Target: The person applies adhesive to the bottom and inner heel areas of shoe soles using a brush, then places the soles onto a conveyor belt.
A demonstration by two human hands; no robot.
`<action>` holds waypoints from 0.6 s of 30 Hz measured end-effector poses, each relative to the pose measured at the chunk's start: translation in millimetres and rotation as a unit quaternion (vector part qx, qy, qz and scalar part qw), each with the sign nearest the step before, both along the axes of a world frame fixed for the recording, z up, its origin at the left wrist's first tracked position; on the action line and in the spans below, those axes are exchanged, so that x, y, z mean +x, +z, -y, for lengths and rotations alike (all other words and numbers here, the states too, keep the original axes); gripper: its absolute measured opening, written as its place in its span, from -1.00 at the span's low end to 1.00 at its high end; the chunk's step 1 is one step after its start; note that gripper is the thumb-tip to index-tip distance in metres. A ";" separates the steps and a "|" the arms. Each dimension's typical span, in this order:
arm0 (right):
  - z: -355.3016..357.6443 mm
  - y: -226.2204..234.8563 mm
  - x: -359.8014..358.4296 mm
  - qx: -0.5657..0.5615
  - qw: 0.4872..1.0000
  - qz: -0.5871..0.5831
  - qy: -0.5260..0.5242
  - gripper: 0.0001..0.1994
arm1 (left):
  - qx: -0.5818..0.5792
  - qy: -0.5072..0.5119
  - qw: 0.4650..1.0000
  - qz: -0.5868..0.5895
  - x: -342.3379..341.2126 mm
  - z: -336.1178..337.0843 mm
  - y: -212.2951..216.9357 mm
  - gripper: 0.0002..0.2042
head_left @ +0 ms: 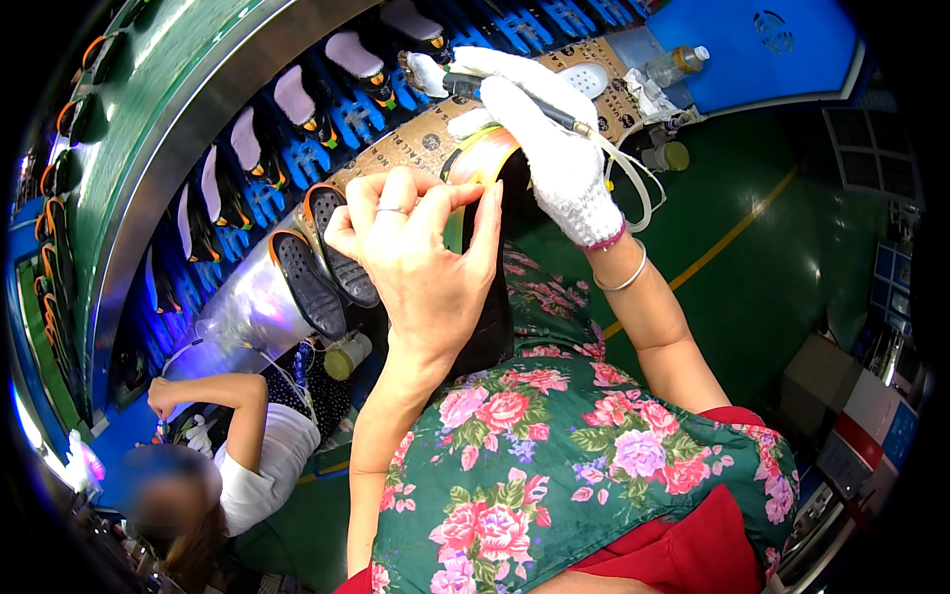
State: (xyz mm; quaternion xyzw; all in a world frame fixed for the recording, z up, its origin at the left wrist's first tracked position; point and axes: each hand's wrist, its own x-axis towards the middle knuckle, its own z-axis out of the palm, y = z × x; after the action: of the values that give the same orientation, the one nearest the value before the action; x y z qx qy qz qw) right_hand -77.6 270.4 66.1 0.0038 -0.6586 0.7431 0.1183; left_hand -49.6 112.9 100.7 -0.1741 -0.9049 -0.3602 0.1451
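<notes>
My right hand [566,168], in a white knit glove, is closed round a slim black hand tool [465,85] with a metal fitting; a pale hose [633,173] runs near its end. Below those fingers lies a shoe with a pale, orange-lit surface [483,158] and a dark rim, partly hidden by both hands. My bare left hand [426,262], with a ring, pinches thumb and forefinger together at the shoe's near edge. Whatever sits between those fingertips is too small to make out. Two black clogs [307,287] with orange rims rest left of my left hand.
Printed cardboard [396,147] covers the bench, with a white perforated piece [586,79] on it. Behind, blue racks [302,163] carry several shoes. A capped bottle [678,65] stands at the right. A co-worker [257,445] sits at the lower left.
</notes>
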 end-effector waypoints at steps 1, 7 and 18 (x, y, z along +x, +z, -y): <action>-0.8 -2.0 -0.9 0.007 1.000 -0.007 0.000 -0.70 | -0.003 0.002 1.000 -0.003 -0.2 -1.3 0.9 -0.85; -1.2 -4.6 -3.5 0.015 1.000 0.000 0.003 -0.69 | 0.001 0.000 1.000 0.016 -2.9 -2.1 -1.5 -0.84; -0.3 -0.3 -4.8 0.005 1.000 0.024 0.006 -0.67 | 0.000 -0.014 1.000 0.025 -5.2 1.0 -2.2 -0.82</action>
State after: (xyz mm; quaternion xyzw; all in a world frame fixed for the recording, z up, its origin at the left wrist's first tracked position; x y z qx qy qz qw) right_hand -82.4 270.7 65.7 -0.0095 -0.6652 0.7402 0.0975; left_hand -54.7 111.8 98.5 -0.1775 -0.9056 -0.3668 0.1177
